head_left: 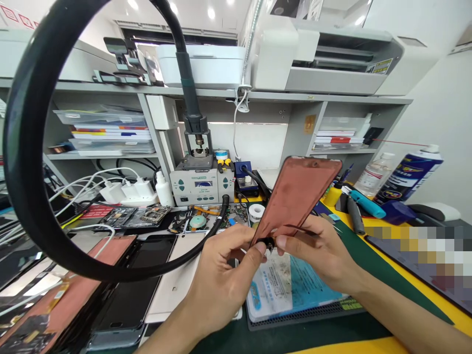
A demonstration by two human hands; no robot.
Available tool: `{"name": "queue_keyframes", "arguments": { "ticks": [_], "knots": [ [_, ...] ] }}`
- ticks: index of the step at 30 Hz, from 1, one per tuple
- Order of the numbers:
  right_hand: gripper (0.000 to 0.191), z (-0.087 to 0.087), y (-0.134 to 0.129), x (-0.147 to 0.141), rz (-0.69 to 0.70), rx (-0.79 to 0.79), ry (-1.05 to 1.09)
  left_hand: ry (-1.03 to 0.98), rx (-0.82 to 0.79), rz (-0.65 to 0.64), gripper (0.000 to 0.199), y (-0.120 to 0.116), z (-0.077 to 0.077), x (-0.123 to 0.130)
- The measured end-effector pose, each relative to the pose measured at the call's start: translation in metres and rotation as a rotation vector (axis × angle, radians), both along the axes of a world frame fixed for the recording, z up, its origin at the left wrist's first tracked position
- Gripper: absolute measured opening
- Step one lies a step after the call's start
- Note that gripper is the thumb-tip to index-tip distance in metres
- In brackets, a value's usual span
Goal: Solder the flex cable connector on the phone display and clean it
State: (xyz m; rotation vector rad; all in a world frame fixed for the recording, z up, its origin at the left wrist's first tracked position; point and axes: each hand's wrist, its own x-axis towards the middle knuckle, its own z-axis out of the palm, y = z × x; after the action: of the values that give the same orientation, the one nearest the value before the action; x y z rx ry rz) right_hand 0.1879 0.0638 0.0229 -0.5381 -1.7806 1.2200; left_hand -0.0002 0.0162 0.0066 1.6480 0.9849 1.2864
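A phone screen panel (295, 196) with a copper-coloured back is tilted up above the bench. My left hand (228, 275) grips its lower left edge, thumb in front by a small black part (266, 243) at the panel's lower end. My right hand (324, 250) is closed at the lower right of the panel. Between its fingers lies a thin dark pair of tweezers (304, 230), partly covered by the hand. Its thumb tip is close to the black part; whether they touch I cannot tell. Beneath both hands rests a blue and white packet (283, 290).
A thick black hose (177, 263) loops at the left from a grey soldering station (201, 187). Phones and panels, including a black phone (129, 280), cover the left side. Circuit boards (236, 214) lie behind my hands. A blue spray can (409, 174) and bottle (376, 172) stand right.
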Motion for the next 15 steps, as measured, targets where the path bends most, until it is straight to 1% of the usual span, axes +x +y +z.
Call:
{"name": "queue_keyframes", "arguments": {
  "ticks": [4, 8, 11, 15],
  "knots": [
    [0.009, 0.0018, -0.0019, -0.0016, 0.021, -0.016, -0.016, 0.0, 0.055, -0.001, 0.021, -0.0019, 0.0015, -0.0015],
    [0.008, 0.0011, -0.0038, -0.0016, 0.007, -0.011, 0.007, 0.045, 0.141, 0.011, 0.024, -0.0048, 0.005, -0.0013],
    [0.007, 0.0005, -0.0042, -0.0013, 0.02, -0.028, 0.019, 0.081, 0.238, 0.055, 0.025, -0.0062, 0.0079, -0.0002],
    [0.018, 0.0003, -0.0036, -0.0013, 0.084, -0.007, 0.027, 0.105, 0.342, 0.117, 0.027, -0.0076, 0.0087, 0.0008]
  ]
}}
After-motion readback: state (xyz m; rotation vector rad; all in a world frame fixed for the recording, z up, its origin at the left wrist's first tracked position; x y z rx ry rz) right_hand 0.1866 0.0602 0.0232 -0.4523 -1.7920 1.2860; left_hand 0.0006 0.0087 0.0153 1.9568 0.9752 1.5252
